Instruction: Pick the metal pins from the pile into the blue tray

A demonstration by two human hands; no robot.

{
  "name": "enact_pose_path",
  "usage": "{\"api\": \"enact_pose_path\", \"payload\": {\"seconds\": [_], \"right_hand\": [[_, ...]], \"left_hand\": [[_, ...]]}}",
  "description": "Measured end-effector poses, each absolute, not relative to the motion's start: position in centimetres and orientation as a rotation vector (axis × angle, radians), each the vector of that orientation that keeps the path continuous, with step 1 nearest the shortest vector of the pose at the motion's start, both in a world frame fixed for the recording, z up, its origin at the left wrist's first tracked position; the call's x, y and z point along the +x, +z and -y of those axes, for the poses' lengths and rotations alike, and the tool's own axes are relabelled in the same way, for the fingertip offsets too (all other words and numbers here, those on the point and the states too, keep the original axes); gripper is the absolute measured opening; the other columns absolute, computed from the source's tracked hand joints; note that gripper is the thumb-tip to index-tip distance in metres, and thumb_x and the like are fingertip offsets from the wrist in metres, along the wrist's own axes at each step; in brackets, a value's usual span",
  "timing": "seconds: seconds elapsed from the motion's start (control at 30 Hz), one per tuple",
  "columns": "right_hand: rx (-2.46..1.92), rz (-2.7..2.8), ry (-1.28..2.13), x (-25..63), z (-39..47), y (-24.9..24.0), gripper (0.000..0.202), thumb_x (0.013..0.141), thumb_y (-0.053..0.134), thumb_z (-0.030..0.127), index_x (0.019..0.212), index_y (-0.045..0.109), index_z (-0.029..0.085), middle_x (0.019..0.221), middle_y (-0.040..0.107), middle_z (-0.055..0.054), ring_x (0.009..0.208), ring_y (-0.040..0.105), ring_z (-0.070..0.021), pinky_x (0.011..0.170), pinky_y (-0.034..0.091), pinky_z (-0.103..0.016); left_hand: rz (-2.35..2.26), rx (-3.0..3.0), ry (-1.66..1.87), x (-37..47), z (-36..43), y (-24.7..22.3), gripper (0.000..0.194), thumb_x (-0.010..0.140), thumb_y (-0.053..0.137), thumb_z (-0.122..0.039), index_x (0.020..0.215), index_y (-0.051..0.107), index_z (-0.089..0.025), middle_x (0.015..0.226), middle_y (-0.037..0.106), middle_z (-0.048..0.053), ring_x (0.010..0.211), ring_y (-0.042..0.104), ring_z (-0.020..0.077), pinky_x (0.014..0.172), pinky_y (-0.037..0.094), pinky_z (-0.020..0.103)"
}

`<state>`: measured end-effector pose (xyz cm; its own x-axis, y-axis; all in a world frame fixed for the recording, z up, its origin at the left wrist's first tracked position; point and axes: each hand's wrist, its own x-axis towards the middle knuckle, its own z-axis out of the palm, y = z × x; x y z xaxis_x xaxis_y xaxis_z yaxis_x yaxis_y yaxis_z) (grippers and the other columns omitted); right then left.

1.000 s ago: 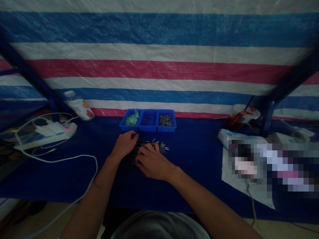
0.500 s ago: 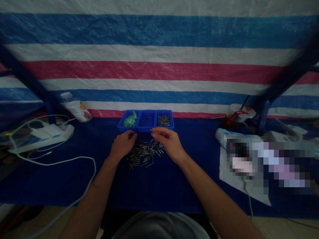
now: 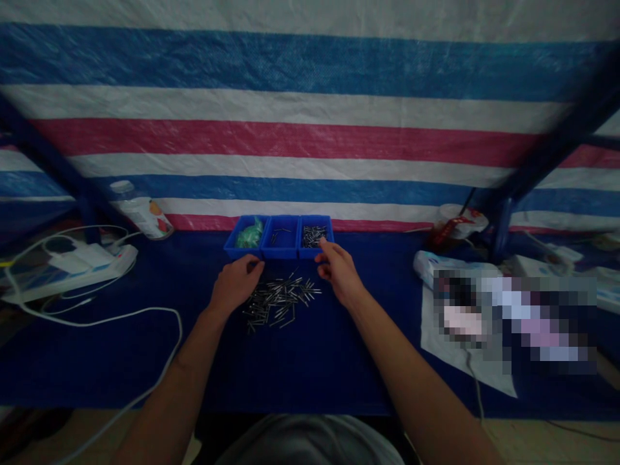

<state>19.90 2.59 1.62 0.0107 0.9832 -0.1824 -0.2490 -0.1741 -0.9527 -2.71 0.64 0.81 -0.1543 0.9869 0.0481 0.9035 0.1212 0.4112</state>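
Observation:
A pile of thin, dark metal pins (image 3: 278, 297) lies on the blue table between my hands. My left hand (image 3: 236, 282) rests at the pile's upper left edge with its fingers curled together; what they hold, if anything, is hidden. Just in front of the right blue bin (image 3: 331, 242), my right hand (image 3: 340, 270) has its fingers apart, and no pin shows in them. Many short metal pieces (image 3: 314, 235) fill that bin. A few thin pins (image 3: 279, 232) lie in the middle blue bin (image 3: 281, 250). The left blue bin (image 3: 231, 245) holds a green plastic bag (image 3: 250, 235).
At left, a white power strip (image 3: 109, 265) and a looping white cable (image 3: 140, 312) lie on the table (image 3: 310, 368), near a labelled bottle (image 3: 148, 213). A drink cup (image 3: 450, 226), a plastic packet (image 3: 440, 265) and a white sheet (image 3: 436, 329) are at right.
My right hand has moved slightly right to the right bin, and its fingers have parted; the thin metal pin they pinched is gone from them. My left hand stays beside the pile.

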Motion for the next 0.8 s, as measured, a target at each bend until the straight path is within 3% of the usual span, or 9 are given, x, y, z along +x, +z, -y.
{"api": "enact_pose_path", "payload": {"seconds": [0.1, 0.27, 0.33, 0.43, 0.57, 0.67, 0.8], "right_hand": [[-1.230, 1.108, 1.229, 21.3, -1.0, 3.0, 0.047, 0.075, 0.068, 0.057, 0.105, 0.061, 0.022, 0.075, 0.065, 0.001, 0.048, 0.051, -0.0091, 0.047, 0.036, -0.025], [-1.391, 1.635, 0.539, 30.9, 5.7, 3.6, 0.033, 0.085, 0.061, 0.051, 0.106, 0.068, 0.026, 0.088, 0.069, -0.005, 0.079, 0.064, -0.0202, 0.070, 0.050, -0.035], [-1.493, 1.704, 0.113, 36.5, 8.3, 2.4, 0.032, 0.085, 0.061, 0.053, 0.101, 0.069, 0.026, 0.098, 0.069, -0.009, 0.094, 0.065, -0.0262, 0.082, 0.051, -0.043], [-1.624, 1.824, -0.258, 43.3, 10.8, -0.4, 0.047, 0.086, 0.053, 0.064, 0.103, 0.069, 0.024, 0.116, 0.064, -0.014, 0.113, 0.059, -0.0368, 0.098, 0.042, -0.061], [-1.870, 1.873, -0.353, 46.1, 12.3, -3.4, 0.051, 0.091, 0.043, 0.062, 0.115, 0.068, 0.025, 0.142, 0.047, -0.016, 0.136, 0.039, -0.0474, 0.101, 0.035, -0.072], [-1.900, 1.870, -0.331, 45.6, 12.7, -4.4, 0.048, 0.092, 0.041, 0.060, 0.118, 0.066, 0.029, 0.148, 0.042, -0.013, 0.142, 0.029, -0.0492, 0.100, 0.035, -0.074], [-1.928, 1.869, -0.309, 45.7, 12.5, -4.9, 0.048, 0.091, 0.040, 0.060, 0.121, 0.063, 0.032, 0.150, 0.040, -0.013, 0.143, 0.026, -0.0495, 0.102, 0.032, -0.075]], "left_hand": [[-2.150, 1.863, 0.516, -2.7, -0.6, 0.8, 0.034, 0.092, 0.046, -0.047, 0.107, 0.069, -0.026, 0.101, 0.077, 0.005, 0.094, 0.071, 0.0270, 0.081, 0.051, 0.036], [-2.153, 1.860, 0.520, -2.6, -0.5, 1.1, 0.035, 0.092, 0.046, -0.047, 0.106, 0.069, -0.026, 0.101, 0.077, 0.005, 0.094, 0.071, 0.0276, 0.080, 0.051, 0.036], [-2.154, 1.856, 0.523, -2.4, -0.4, 1.3, 0.035, 0.092, 0.046, -0.047, 0.106, 0.069, -0.026, 0.103, 0.077, 0.005, 0.095, 0.070, 0.0278, 0.081, 0.051, 0.036], [-2.154, 1.848, 0.526, -2.2, -0.2, 1.5, 0.035, 0.091, 0.047, -0.048, 0.107, 0.069, -0.026, 0.104, 0.076, 0.004, 0.097, 0.070, 0.0275, 0.082, 0.051, 0.035], [-2.161, 1.845, 0.531, -2.2, -0.2, 1.4, 0.035, 0.091, 0.047, -0.049, 0.106, 0.068, -0.026, 0.101, 0.077, 0.004, 0.095, 0.070, 0.0270, 0.082, 0.051, 0.035], [-2.159, 1.856, 0.530, -2.3, -0.3, 1.3, 0.035, 0.091, 0.047, -0.049, 0.106, 0.068, -0.026, 0.100, 0.077, 0.004, 0.094, 0.070, 0.0267, 0.082, 0.050, 0.035], [-2.160, 1.862, 0.507, -2.4, -0.4, 1.1, 0.035, 0.091, 0.047, -0.048, 0.107, 0.068, -0.026, 0.100, 0.077, 0.004, 0.095, 0.070, 0.0262, 0.081, 0.051, 0.034]]}}
